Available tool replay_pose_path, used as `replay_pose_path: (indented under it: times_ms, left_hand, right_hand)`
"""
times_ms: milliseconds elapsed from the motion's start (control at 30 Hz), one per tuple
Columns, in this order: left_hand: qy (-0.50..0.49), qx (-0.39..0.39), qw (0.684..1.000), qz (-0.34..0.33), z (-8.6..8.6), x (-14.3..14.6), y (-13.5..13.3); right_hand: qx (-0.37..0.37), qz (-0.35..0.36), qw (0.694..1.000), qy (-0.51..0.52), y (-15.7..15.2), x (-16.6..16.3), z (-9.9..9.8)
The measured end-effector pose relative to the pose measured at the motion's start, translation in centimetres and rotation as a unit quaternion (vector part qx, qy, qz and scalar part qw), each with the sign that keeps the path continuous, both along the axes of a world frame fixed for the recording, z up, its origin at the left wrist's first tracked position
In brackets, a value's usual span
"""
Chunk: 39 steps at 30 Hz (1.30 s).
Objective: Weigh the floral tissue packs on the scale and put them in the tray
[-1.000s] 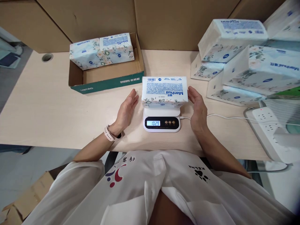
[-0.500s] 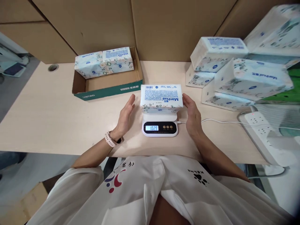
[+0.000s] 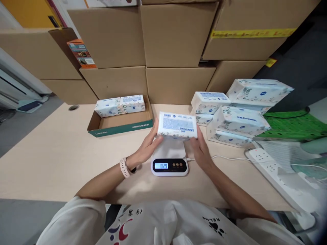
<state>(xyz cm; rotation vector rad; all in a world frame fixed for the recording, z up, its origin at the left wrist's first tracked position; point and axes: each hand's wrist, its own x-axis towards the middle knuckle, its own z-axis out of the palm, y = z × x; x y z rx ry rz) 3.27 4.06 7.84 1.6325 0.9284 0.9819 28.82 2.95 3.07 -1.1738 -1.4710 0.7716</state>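
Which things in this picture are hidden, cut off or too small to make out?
- Head view: the fine print on the tissue pack is too small and blurred.
- The scale platform is partly hidden by the pack.
- Right hand fingertips are hidden under the pack; left hand grips its side.
- The power strip blurs toward the right edge.

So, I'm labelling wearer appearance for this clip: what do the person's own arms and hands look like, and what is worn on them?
Both forearms are bare. The left hand has a pale pink wristband with a dark clasp at its wrist. The right hand wears nothing visible: no glove, ring or band. White short sleeves cover the upper arms, part of a white shirt with printed marks.
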Motion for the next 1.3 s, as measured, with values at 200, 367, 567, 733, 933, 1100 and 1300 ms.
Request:
replay_pose_path:
  times_ms: [200,367,567,733,933,1100,1300]
  left_hand:
    - [-0.058,0.112,0.991,-0.043,5.1,7.7,9.9]
    - [-0.028,0.045,0.998,-0.020,4.3,17.3,18.7]
    - [-0.001,0.042,0.997,-0.059,0.6,17.3,20.5]
    - [0.093,0.176,0.970,0.138,2.0,3.8,23.7]
    - [0.362,0.062,0.879,0.305,2.6,-10.7,26.3]
    - [0.394,0.043,0.881,0.259,-0.1,-13.3,24.5]
    - [0.386,0.068,0.898,0.200,-1.2,-12.1,22.2]
  right_hand:
    - [0.134,-0.138,0.978,-0.074,10.1,7.2,8.1]
    - [0.088,-0.234,0.958,-0.142,18.5,13.6,11.5]
    - [0.180,-0.219,0.936,-0.209,14.8,13.2,10.7]
    - [0.237,-0.125,0.921,-0.281,12.1,7.3,10.6]
    - [0.198,0.034,0.915,-0.349,12.0,-1.1,7.9]
    - [0.124,0.129,0.902,-0.393,9.6,-5.2,4.4]
    - [0.081,0.158,0.902,-0.394,9.6,-6.6,2.3]
